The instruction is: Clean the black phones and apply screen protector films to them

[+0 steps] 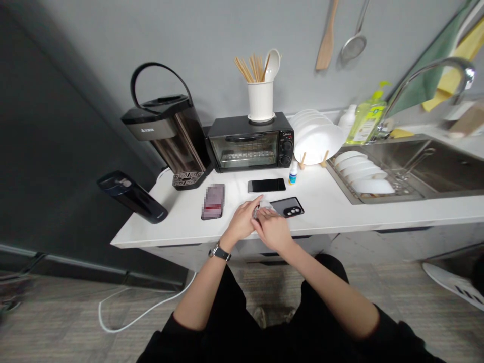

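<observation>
My left hand point(242, 221) is at the left end of a dark phone case point(278, 205) and appears to grip it there, index finger stretched along the far side. My right hand point(273, 229) presses a crumpled white tissue point(266, 204) onto the case with its fingers. The camera cutouts at the case's right end show, while its left end is covered by my hands. Just behind lies a black smartphone point(266, 185), screen up. A small white spray bottle point(293, 174) with a blue and yellow label stands to its right.
A blurred-out flat item point(213, 201) lies on the white counter point(181, 227), left of my hands. Around are a dark tumbler point(132, 196), a water dispenser point(172, 131), a toaster oven point(249, 146), racked plates point(319, 141) and a sink point(423, 151) with dishes.
</observation>
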### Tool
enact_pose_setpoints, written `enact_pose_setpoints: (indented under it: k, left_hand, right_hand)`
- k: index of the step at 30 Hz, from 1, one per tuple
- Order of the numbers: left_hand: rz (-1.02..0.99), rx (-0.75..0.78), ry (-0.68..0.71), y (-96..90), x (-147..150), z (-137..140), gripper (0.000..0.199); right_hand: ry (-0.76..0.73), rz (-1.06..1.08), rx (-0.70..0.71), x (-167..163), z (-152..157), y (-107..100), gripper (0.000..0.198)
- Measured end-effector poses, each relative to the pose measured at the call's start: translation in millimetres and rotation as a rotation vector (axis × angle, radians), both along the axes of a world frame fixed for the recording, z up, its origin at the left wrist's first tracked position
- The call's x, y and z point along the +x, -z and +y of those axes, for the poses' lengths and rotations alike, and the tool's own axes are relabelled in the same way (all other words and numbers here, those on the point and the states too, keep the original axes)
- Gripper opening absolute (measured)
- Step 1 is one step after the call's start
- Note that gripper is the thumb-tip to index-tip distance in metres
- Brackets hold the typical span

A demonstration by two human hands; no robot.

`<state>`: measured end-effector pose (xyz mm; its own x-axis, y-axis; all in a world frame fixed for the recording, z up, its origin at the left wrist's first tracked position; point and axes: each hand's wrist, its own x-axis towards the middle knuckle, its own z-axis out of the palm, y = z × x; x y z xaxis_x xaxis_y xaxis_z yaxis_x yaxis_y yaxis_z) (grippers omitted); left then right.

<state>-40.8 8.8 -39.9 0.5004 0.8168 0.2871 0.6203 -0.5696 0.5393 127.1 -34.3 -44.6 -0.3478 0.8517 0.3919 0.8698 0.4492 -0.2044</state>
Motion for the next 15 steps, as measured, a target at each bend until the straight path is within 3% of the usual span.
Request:
enact_pose_setpoints:
  k: [3, 7, 11, 15]
  left_hand:
    - [0.038, 0.033, 0.005, 0.7, -3, 0, 0.082]
    - [0.037, 0.036, -0.015, -0.6, -1, -1, 0.091]
    - [0.012, 0.020, -0.040, -4.3, 3, -3, 0.096]
    - [0.021, 0.000, -0.034, -8.0, 7, -4, 0.093]
  right_hand:
    - [-0.088, 0.033, -0.010, 0, -8, -1, 0.043]
    - [-0.142, 0.044, 0.025, 47, -13, 4, 0.038]
    - [-0.019, -0.050, 0.121, 99, -10, 11, 0.039]
    - [0.102, -0.070, 0.184, 105, 0, 15, 0.045]
